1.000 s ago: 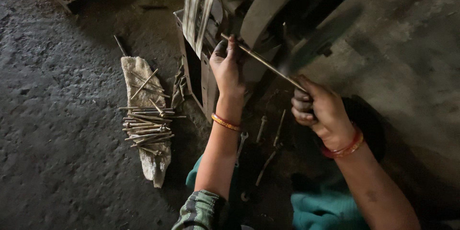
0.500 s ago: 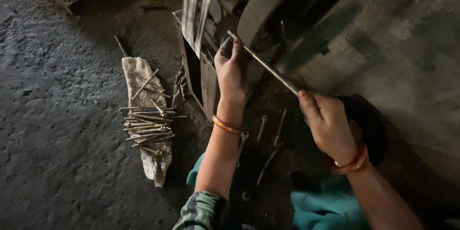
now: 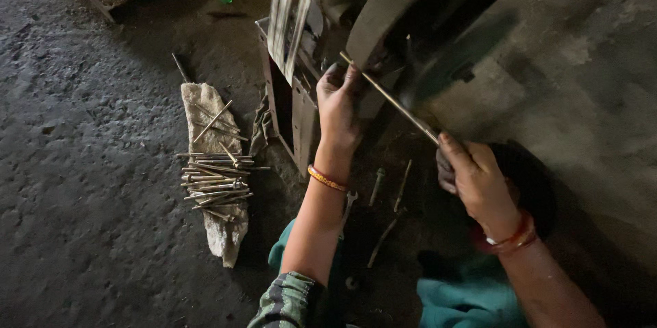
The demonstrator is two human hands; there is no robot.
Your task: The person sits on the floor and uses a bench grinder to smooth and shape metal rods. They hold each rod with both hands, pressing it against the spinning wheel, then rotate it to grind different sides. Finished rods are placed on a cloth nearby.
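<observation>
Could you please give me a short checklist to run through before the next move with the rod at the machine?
1. Right hand grips the near end of the thin metal rod: ok.
2. Left hand steadies the rod's far end at the machine: ok.
3. Fingers clear of the big wheel: not ok, the left fingers sit right beside it.
4. Wheel turning or stopped: cannot tell.
5. Pile of rods within reach on the cloth: ok.
6. Floor near the knees tidy: not ok, a wrench and bolts lie loose.
</observation>
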